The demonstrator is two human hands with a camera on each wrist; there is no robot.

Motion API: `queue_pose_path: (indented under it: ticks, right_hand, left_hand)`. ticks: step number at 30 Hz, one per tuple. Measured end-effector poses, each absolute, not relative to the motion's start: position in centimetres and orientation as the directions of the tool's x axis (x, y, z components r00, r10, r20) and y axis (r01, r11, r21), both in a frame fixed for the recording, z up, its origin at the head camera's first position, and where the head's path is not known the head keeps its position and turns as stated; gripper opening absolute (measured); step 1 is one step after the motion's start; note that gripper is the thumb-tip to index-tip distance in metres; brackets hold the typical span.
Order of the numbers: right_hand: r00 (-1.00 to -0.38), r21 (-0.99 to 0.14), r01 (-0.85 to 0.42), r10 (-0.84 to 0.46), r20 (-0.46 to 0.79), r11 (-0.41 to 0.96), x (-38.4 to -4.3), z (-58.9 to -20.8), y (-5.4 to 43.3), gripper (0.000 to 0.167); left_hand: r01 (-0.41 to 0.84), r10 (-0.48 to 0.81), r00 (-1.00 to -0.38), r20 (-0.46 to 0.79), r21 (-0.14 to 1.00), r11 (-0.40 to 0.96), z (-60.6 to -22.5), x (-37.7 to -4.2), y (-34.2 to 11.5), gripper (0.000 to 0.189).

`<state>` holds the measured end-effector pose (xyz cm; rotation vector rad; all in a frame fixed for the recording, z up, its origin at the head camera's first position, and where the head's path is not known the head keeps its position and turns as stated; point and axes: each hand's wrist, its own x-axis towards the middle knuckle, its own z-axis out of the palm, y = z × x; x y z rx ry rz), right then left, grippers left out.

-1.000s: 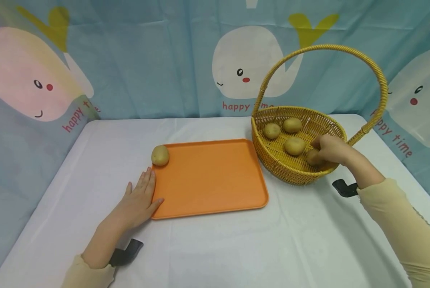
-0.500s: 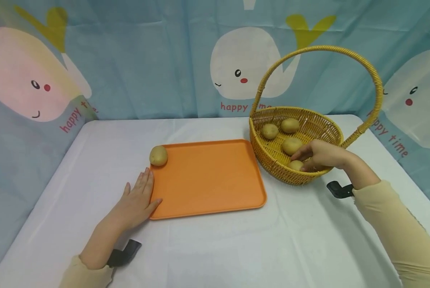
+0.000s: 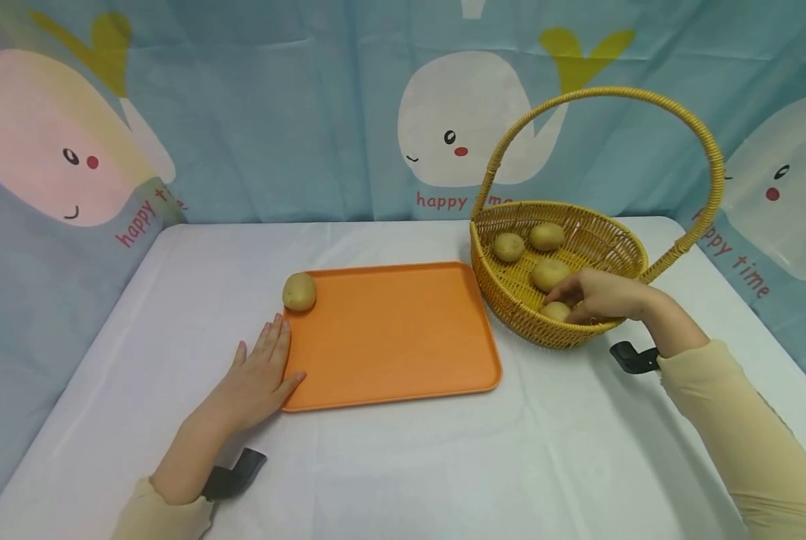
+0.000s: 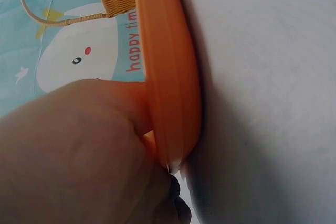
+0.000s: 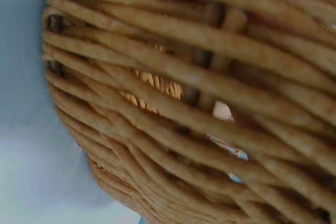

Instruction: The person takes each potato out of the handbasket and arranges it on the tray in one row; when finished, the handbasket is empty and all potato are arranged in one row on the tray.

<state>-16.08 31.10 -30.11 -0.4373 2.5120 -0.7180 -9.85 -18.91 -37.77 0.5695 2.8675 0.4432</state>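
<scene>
My left hand (image 3: 254, 379) lies flat along the left edge of the orange tray (image 3: 389, 334), fingers straight and the thumb over the rim. The left wrist view shows it against the tray's side (image 4: 170, 72). A potato (image 3: 299, 292) sits at the tray's far left corner. My right hand (image 3: 602, 295) reaches over the near rim of the yellow wicker basket (image 3: 545, 330). Thumb and fingers pinch a potato (image 3: 556, 310) low inside it, partly covered by the hand. Basket weave (image 5: 184, 77) fills the right wrist view and hides that hand.
Three more potatoes lie in the basket: one at the left (image 3: 509, 247), one at the back (image 3: 547, 236) and one in the middle (image 3: 550, 274). A tall handle (image 3: 717, 165) arches over it. The table has a white cloth (image 3: 410, 465), with a blue printed curtain (image 3: 295, 112) behind.
My right hand has shifted left inside the basket, and the potato under it has moved left too. During the last half second it barely moves. The left hand stays on the tray edge.
</scene>
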Motion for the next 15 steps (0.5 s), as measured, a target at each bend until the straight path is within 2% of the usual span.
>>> queue_pose_path:
  ticks: [9,15]
  right_hand:
    - [-0.890,-0.541,-0.211,-0.388,-0.238,0.814,-15.86,-30.58,30.89,0.038]
    - [-0.929,-0.587,-0.196,-0.339,-0.144,0.785,-15.71,-30.71,30.51,0.048]
  left_hand:
    - [0.341,0.398,-0.909,-0.125,0.329,0.881,-37.79,-9.91,-18.86,0.078]
    - [0.347,0.401,-0.909,-0.117,0.324,0.880,-37.89,-9.99,-18.87,0.078]
